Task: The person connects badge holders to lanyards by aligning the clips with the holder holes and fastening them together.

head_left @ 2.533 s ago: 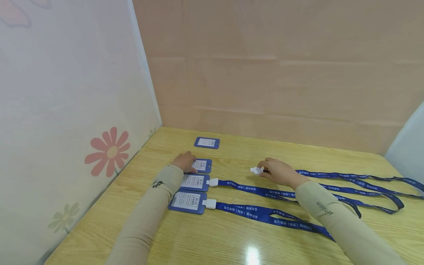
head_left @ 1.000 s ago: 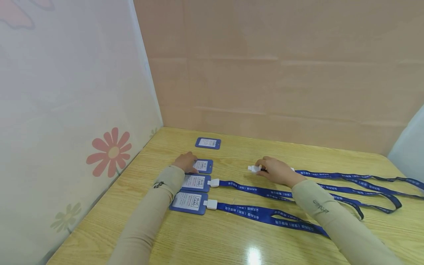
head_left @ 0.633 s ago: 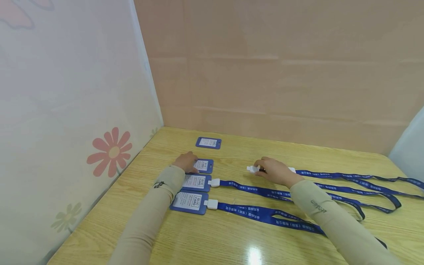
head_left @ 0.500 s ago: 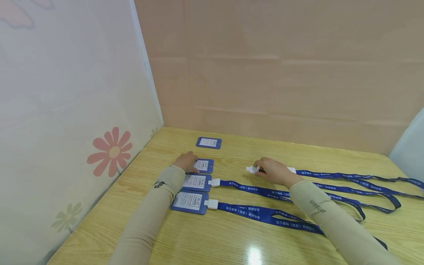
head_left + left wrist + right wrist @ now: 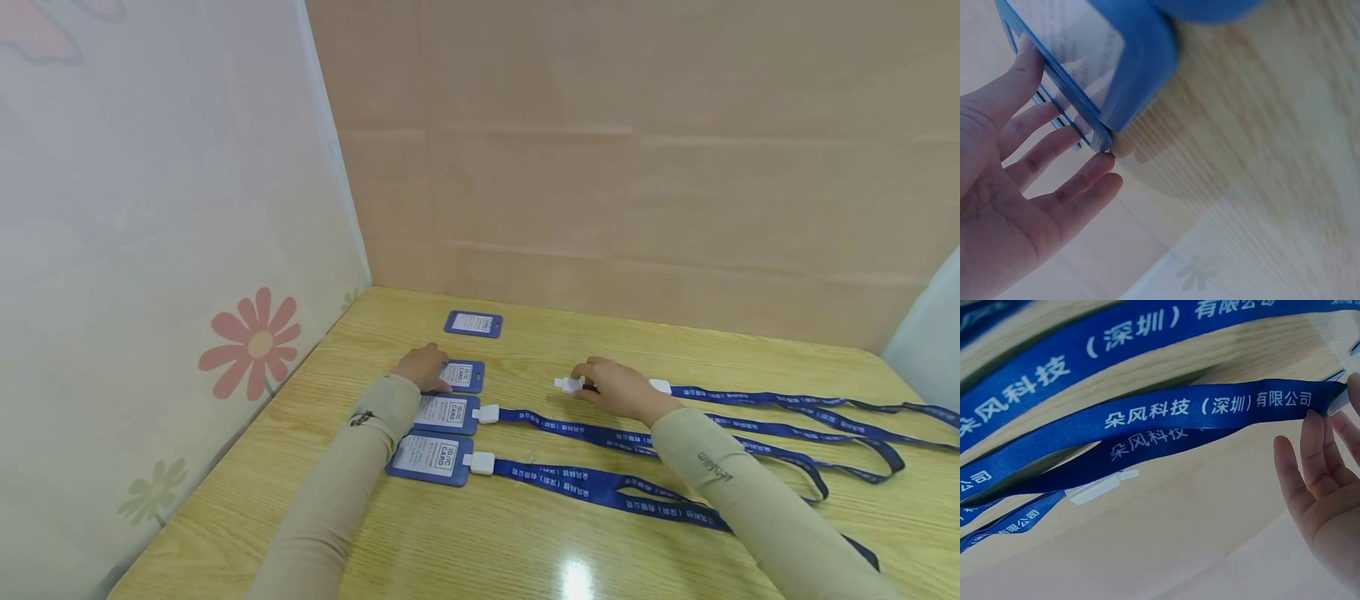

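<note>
My left hand (image 5: 422, 367) holds the left end of a blue ID badge holder (image 5: 467, 377), third from the front in a column. In the left wrist view, the thumb lies against one side of that holder, with fingertips (image 5: 1102, 165) along its edge. Over to the right, my right hand (image 5: 618, 390) pinches a blue lanyard at its white clip (image 5: 572, 384), which points toward the holder across a gap. The right wrist view shows the printed strap (image 5: 1210, 412) trailing from the fingers; the clip is mostly hidden there.
Two nearer badge holders (image 5: 444, 414) (image 5: 431, 458) have lanyards joined by white clips (image 5: 487, 413). A lone badge holder (image 5: 473, 323) lies at the back. Another lanyard (image 5: 757, 397) with a white clip (image 5: 660, 386) stretches right behind my right hand. Walls border the wooden table (image 5: 525, 542).
My right hand has slid slowly left with the lanyard clip, toward the third badge holder. A second white clip behind it has come into view. The left hand stays on the holder.
</note>
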Tool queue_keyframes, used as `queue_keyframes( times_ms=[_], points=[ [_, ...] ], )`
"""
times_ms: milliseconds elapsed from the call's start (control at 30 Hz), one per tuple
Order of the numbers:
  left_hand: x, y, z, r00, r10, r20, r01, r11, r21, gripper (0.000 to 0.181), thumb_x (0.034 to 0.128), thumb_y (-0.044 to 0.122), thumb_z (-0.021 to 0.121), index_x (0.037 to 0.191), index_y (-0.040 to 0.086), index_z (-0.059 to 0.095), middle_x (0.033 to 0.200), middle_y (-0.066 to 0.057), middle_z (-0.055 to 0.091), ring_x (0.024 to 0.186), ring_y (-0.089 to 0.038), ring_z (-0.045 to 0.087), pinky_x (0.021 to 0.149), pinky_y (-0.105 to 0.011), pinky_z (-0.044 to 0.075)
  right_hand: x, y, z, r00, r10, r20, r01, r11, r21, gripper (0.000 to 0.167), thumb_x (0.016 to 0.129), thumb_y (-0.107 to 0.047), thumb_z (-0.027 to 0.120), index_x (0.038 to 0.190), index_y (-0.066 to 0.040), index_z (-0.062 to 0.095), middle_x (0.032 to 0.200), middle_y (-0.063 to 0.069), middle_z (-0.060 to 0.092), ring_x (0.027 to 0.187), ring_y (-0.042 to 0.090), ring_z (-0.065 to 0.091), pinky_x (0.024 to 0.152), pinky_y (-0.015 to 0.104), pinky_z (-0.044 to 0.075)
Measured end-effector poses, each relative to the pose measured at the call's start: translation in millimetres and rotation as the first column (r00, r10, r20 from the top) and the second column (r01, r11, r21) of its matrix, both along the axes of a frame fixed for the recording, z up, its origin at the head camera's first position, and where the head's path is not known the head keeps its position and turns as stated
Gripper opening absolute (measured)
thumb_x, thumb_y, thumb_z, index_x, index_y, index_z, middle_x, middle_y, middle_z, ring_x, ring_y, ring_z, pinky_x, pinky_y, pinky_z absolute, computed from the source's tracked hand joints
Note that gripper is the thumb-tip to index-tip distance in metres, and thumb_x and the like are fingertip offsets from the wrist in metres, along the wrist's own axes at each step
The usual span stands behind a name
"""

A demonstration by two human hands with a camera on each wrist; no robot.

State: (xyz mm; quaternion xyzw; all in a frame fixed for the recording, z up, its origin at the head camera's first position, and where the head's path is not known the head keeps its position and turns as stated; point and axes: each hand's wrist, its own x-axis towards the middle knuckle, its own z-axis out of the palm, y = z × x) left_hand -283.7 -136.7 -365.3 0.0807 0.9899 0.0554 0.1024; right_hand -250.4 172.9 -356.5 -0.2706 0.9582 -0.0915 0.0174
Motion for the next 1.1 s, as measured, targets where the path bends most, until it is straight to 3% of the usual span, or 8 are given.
queue_keyframes(
  times_ms=[1100],
  points=[
    [-3.2, 0.0, -2.4, 1.000, 0.009, 0.013, -0.009, 1.000, 0.000, 0.057, 0.0786, 0.029, 0.074, 0.129, 0.010, 0.056, 0.127, -0.011, 0.056, 0.118, -0.028, 0.055, 0.105, -0.041, 0.043, -0.3, -9.8, 3.0, 1.000, 0.017, 0.014, -0.017, 1.000, -0.013, 0.031, 0.089, -0.024, 0.063, 0.113, -0.006, 0.063, 0.088, 0.003, 0.061, 0.070, 0.011, 0.050, 0.064, 0.029, 0.051]
  ],
)
